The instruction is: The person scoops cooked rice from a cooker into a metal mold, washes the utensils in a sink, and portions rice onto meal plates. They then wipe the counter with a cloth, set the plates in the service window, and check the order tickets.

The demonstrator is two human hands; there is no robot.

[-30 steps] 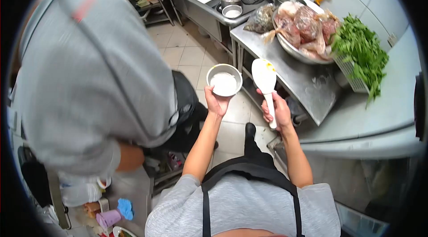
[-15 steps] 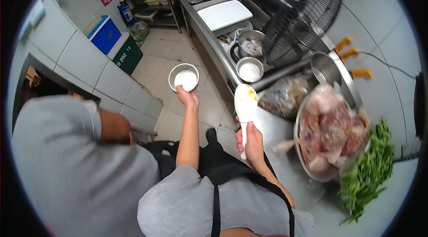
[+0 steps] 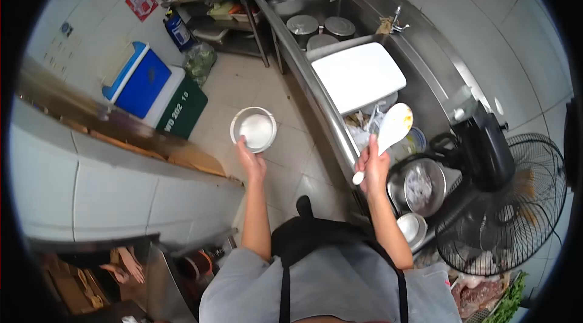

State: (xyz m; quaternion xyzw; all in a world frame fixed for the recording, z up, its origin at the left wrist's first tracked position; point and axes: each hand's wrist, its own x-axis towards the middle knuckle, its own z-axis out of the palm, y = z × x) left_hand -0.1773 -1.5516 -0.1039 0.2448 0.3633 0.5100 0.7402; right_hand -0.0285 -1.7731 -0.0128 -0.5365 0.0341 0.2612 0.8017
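My left hand (image 3: 252, 164) grips a round metal bowl (image 3: 236, 122) by its near rim, thumb over the edge. Something white lies in the bowl; its kind is hard to make out. Closed around the handle of a white rice paddle (image 3: 395, 127) is my right hand (image 3: 373, 168). Yellow-orange smears mark the paddle's blade, which points up and to the right. The bowl is held above the tiled floor, while the paddle is over the sink's near edge, beside a white rectangular board or lid (image 3: 358, 77).
A black fan (image 3: 504, 214) stands at the right, by a metal pot (image 3: 434, 186) and a smaller bowl (image 3: 410, 229). Lidded pots (image 3: 339, 27) sit in the far sink. Coolers (image 3: 143, 86) stand left. Another person's hands (image 3: 129, 265) show through an opening at lower left.
I have moved forward along the sink, past the person in grey at my left. The paddle has swung right, over the sink edge. Both hands keep their hold.
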